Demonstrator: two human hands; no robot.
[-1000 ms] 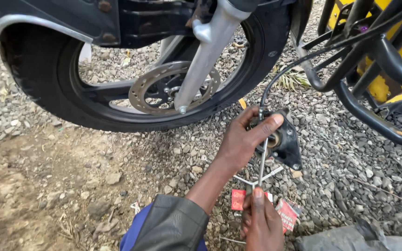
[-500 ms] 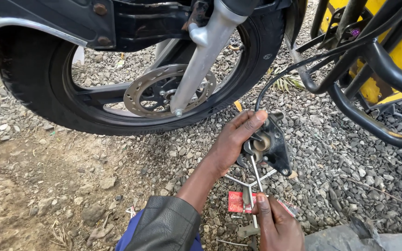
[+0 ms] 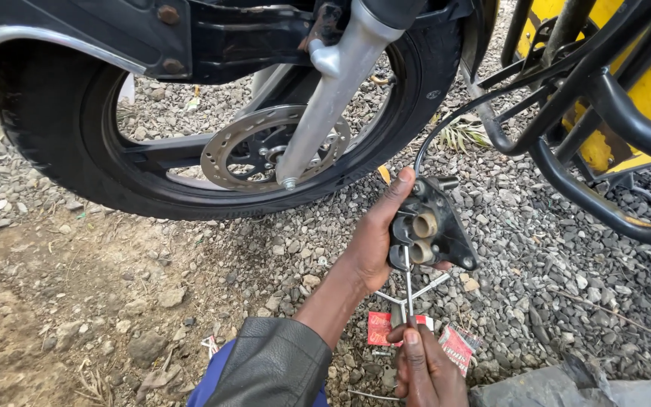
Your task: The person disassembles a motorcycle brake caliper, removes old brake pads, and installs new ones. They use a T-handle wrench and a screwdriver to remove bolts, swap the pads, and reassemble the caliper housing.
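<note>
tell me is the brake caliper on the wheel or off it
Off. The left hand holds the brake caliper above the gravel, clear of the disc, with only its hose attached.

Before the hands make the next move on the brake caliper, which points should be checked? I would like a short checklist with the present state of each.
1. Left hand grips the brake caliper firmly: ok, fingers wrap its side and top.
2. Right hand holds the thin metal tool: ok, the tool points up at the caliper's lower edge.
3. Two pistons face the camera: ok, both are in view.
4. Brake hose is free of sharp bends: cannot tell, it curves up behind the dark frame.
5. Caliper is clear of the brake disc: ok, it is held off the wheel, above the gravel.
6. Small red packets on the ground are out of the way: ok.
</note>
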